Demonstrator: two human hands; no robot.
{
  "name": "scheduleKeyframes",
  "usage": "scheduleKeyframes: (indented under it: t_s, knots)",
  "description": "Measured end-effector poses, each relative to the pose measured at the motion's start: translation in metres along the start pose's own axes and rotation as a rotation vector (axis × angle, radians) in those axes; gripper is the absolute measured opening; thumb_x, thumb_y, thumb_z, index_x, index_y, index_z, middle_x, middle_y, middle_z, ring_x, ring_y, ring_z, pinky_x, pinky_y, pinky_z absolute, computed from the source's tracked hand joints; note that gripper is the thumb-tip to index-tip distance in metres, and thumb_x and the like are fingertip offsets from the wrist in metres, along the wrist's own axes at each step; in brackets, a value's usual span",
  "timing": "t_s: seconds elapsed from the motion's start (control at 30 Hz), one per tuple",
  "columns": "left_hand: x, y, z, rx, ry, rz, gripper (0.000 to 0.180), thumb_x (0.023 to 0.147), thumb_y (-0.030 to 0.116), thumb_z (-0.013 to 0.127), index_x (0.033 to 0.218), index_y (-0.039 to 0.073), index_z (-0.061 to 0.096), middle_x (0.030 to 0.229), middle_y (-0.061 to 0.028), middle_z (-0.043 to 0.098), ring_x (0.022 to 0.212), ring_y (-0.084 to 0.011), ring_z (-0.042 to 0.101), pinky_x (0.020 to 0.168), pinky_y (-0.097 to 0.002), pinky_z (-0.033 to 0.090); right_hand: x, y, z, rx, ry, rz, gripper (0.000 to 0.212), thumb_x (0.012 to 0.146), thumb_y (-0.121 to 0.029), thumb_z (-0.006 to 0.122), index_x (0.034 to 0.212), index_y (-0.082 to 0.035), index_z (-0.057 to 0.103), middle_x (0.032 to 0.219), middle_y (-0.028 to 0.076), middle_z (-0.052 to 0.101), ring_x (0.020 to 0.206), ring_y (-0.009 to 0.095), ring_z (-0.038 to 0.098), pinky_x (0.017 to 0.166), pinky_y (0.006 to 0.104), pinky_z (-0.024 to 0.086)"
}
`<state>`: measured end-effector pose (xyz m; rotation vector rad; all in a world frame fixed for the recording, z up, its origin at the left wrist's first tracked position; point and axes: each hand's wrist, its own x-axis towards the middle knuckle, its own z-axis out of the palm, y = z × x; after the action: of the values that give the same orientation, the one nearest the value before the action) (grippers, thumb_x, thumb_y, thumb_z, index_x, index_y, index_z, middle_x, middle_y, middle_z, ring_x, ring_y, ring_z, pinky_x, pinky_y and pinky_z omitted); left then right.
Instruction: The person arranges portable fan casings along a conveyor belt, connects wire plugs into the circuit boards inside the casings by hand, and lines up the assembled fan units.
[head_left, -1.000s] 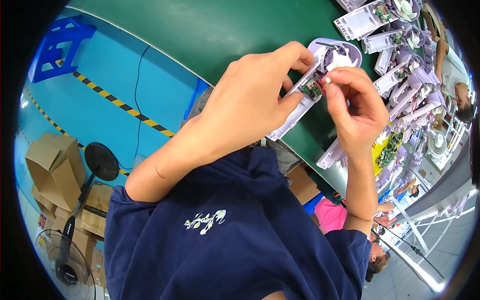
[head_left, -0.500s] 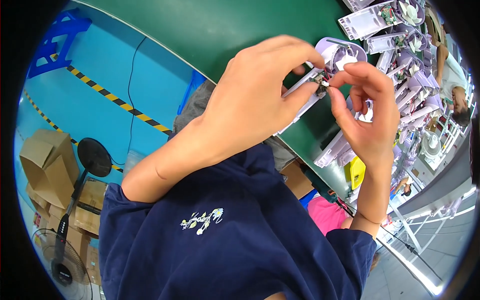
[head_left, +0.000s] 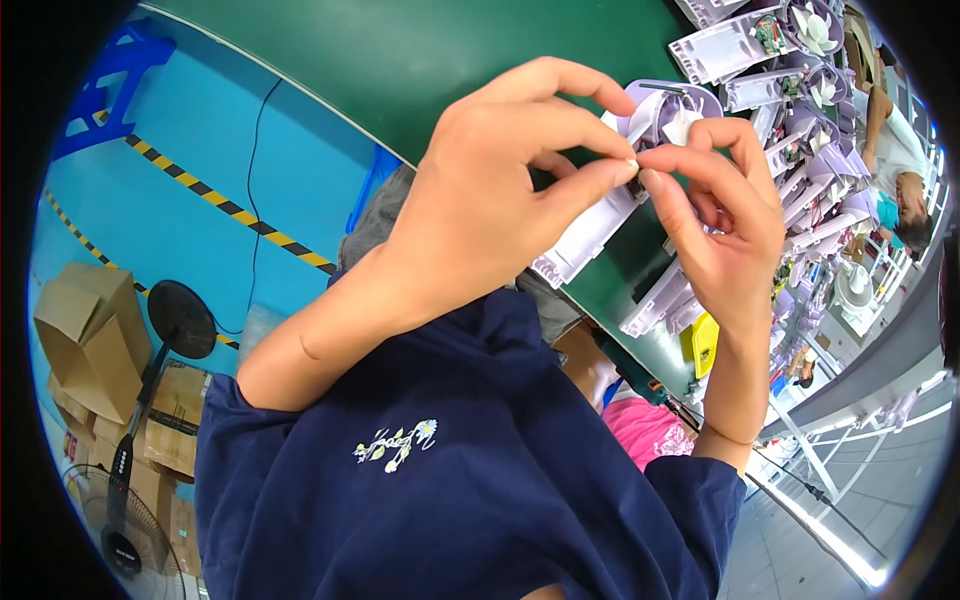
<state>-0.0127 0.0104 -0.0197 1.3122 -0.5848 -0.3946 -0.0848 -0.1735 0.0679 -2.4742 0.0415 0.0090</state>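
Observation:
Over the green table, my left hand (head_left: 500, 170) and my right hand (head_left: 725, 210) meet fingertip to fingertip. Thumb and forefinger of each are pinched, the other fingers loosely curled. A small white connector (head_left: 634, 163) shows where they meet; the right fingertips hold it, while the left pinch hides what is in it. Below lies a lilac-white fan housing (head_left: 583, 243), its long open shell toward me and its round fan end (head_left: 652, 103) beyond. A dark small part (head_left: 637, 187) shows under the fingertips; the wires are hidden.
Several similar lilac fan housings (head_left: 720, 45) crowd the right of the green table (head_left: 350, 60). A yellow tray (head_left: 703, 345) stands near its edge. Left are a blue stool (head_left: 115, 85), cardboard boxes (head_left: 95, 335) and a standing fan (head_left: 120, 540). Another person (head_left: 900, 150) is at far right.
My left thumb and forefinger have closed into a pinch against the right fingertips. The right hand has shifted slightly left, and the connector is now mostly covered.

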Motion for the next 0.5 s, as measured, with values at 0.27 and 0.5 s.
scheduleKeyframes:
  t_s: [0.27, 0.5]
  knots:
    - [0.005, 0.011, -0.002, -0.066, -0.006, -0.259, 0.031, 0.087, -0.001, 0.079, 0.117, -0.002, 0.072, 0.127, -0.0134, 0.064, 0.098, -0.0167, 0.069, 0.078, -0.0295, 0.062, 0.006, 0.007, 0.012, -0.046, 0.12, -0.031, 0.019, 0.081, 0.001, 0.081, 0.099, -0.005, 0.077, 0.098, 0.003, 0.059, 0.063, 0.007, 0.048, 0.053, 0.0226, 0.036]
    - [-0.026, 0.05, 0.006, 0.562, -0.192, -0.211, 0.086, 0.074, 0.002, 0.085, 0.15, 0.011, 0.046, 0.123, -0.0142, 0.06, 0.101, -0.0358, 0.066, 0.085, -0.0452, 0.057, 0.012, 0.014, 0.007, -0.248, 0.139, -0.205, 0.016, 0.081, -0.007, 0.079, 0.096, -0.01, 0.072, 0.105, 0.005, 0.064, 0.087, 0.023, 0.059, 0.077, 0.0356, 0.043]
